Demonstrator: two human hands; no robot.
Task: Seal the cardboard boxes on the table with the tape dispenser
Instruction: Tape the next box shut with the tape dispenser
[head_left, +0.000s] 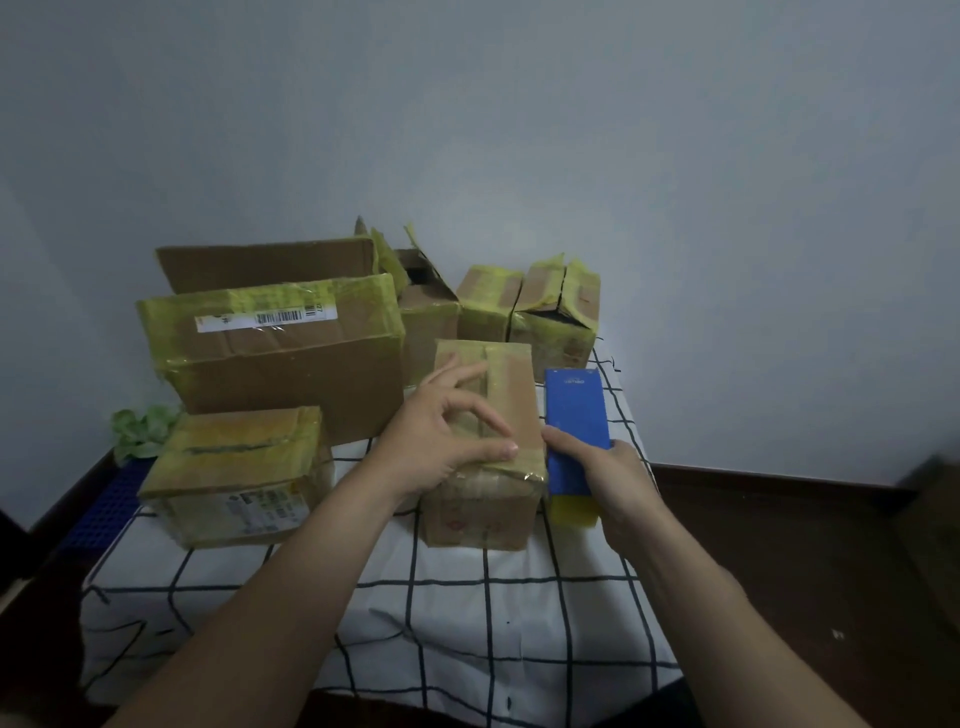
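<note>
Steadying the box (511, 405) at the table's (467, 623) right edge, our left hand (441, 441) seemingly presses, fingers arched; our right hand (613, 483) grips the tape dispenser (574, 410).

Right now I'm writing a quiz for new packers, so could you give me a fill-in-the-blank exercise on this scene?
1. The right hand grips a tape dispenser whose upper part is ____ in colour.
2. The left hand presses on the small cardboard box that stands to the dispenser's ____.
3. The white barcode label is stuck on the ____ of the boxes.
4. The tablecloth is white with ____ grid lines.
Missing words: blue; left; largest; black.
</note>
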